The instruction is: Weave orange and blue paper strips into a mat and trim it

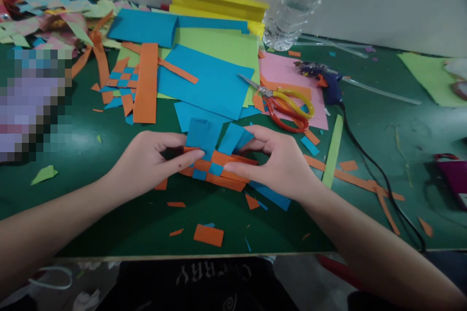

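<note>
Between my two hands is a small paper weave (215, 167) of orange and blue strips in a checkered pattern, with blue strip ends standing up from its upper side. My left hand (155, 158) pinches its left end between thumb and fingers. On the right end, my right hand (275, 158) has its thumb on the front and its fingers behind, by a blue flap. The fingertips behind the paper are partly hidden. Just beyond the weave lie blue paper sheets (207, 80), and a blue strip (272, 195) rests under my right hand.
Scissors (288, 107) with red and yellow handles lie beyond my right hand. A glue gun (328, 82) trails a black cord. Behind stand a plastic bottle (302, 5) and folded yellow paper (217, 2). An orange strip (146, 82) and another woven piece (124, 80) lie left.
</note>
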Available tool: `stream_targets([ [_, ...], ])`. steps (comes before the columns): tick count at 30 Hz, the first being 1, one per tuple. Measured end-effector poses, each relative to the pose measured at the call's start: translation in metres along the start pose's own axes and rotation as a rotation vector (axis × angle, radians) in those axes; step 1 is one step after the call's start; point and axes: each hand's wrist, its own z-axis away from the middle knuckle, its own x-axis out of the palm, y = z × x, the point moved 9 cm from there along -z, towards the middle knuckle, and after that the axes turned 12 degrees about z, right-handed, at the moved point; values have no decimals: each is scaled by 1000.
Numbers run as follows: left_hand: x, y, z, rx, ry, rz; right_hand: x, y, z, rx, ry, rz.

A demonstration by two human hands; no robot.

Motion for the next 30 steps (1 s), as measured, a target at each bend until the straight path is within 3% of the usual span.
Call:
stream_targets([
  [3,-11,6,1,34,101,-27,-5,7,-1,40,54,73],
  [10,-5,-2,-1,25,86,93,-7,0,-1,-31,109,35],
  [18,15,-17,1,-143,-87,290,10,-7,3,-96,-19,-96],
  [23,15,-18,2,-150,-71,227,21,-8,5,-96,-111,-112],
  [30,4,-15,-1,-149,26,172,16,-4,2,-59,-96,-4],
])
